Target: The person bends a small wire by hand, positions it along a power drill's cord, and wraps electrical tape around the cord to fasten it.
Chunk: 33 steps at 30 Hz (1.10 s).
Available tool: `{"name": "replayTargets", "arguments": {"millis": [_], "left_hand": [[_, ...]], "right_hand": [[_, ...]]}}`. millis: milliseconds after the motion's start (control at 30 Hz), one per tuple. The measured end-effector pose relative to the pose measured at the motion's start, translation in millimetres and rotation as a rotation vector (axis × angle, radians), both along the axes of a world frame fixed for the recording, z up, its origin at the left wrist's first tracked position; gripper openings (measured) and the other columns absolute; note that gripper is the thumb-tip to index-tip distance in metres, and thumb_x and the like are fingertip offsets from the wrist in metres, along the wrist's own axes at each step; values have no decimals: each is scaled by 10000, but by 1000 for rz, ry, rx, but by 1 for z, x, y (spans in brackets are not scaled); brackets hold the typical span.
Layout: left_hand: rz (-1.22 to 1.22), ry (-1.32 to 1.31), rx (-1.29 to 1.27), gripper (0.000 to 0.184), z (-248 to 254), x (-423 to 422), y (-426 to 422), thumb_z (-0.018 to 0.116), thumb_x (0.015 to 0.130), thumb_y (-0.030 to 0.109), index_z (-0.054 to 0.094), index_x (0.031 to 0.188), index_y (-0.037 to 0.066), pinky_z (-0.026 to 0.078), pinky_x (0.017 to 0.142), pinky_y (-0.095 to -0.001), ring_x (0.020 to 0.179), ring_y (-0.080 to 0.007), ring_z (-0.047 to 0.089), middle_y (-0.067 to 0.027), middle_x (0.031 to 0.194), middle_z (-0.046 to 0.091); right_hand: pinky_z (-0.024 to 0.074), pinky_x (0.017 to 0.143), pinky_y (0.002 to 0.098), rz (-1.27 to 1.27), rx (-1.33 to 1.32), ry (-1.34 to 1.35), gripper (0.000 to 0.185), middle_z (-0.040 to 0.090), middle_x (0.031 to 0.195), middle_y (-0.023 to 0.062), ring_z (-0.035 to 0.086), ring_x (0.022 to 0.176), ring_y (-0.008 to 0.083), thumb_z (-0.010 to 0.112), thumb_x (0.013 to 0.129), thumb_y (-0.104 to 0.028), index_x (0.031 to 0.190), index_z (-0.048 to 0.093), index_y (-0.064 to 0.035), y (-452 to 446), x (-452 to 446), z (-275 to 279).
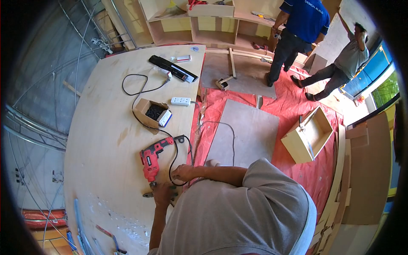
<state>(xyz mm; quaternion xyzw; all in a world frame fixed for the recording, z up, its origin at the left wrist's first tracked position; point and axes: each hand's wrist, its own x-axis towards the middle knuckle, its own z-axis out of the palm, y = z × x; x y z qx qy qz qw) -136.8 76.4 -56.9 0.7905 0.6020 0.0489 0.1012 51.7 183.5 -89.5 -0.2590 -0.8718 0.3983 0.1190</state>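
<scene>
A red and black power drill (pixel 151 159) lies on its side on the pale wooden tabletop, its front end toward me. My left hand (pixel 162 194) is closed around the drill's chuck end. Small dark parts stick out on both sides of that hand, too hidden to name. My right hand (pixel 182 172) is closed beside the drill's black cable (pixel 174 159), near the table's right edge. What its fingers hold, if anything, is hidden.
On the wooden table (pixel 102 148) are an open box of black screws (pixel 154 111), a white power strip (pixel 180 101) and a black case (pixel 172 68). A wooden drawer box (pixel 312 136) stands on red sheeting. Two people (pixel 304 25) are at the back right.
</scene>
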Motion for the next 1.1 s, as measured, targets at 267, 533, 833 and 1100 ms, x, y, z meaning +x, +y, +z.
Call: {"name": "replayTargets", "arguments": {"millis": [267, 533, 833, 1100], "left_hand": [[97, -58, -12, 155, 0, 11, -3, 577, 759, 98, 601, 911, 74, 482, 721, -428, 845, -314, 591, -114, 858, 572], [128, -48, -42, 199, -7, 11, -2, 520, 839, 120, 593, 1006, 42, 474, 722, -430, 862, -346, 577, -164, 912, 565], [230, -456, 0, 229, -24, 2, -2, 513, 904, 173, 647, 937, -10, 480, 728, -394, 820, -312, 614, -153, 864, 633], [662, -983, -582, 247, 4, -2, 4, 588, 904, 180, 660, 1014, -29, 521, 690, -275, 776, -134, 628, -67, 879, 670]], "right_hand": [[483, 718, 465, -3, -6, -52, 162, 638, 820, 171, 622, 800, 369, 548, 863, -240, 909, 585, -89, 1, 3, -16], [484, 691, 468, -22, -20, 31, 160, 634, 797, 175, 624, 764, 375, 548, 869, -238, 895, 580, -83, 2, 7, -13], [483, 756, 456, 14, -51, -41, 200, 641, 860, 168, 620, 848, 358, 526, 879, -268, 934, 612, -97, 4, 5, -13], [485, 768, 447, 81, -7, 33, 186, 649, 905, 128, 624, 875, 341, 518, 876, -238, 937, 621, -95, 5, 6, -6]]}}
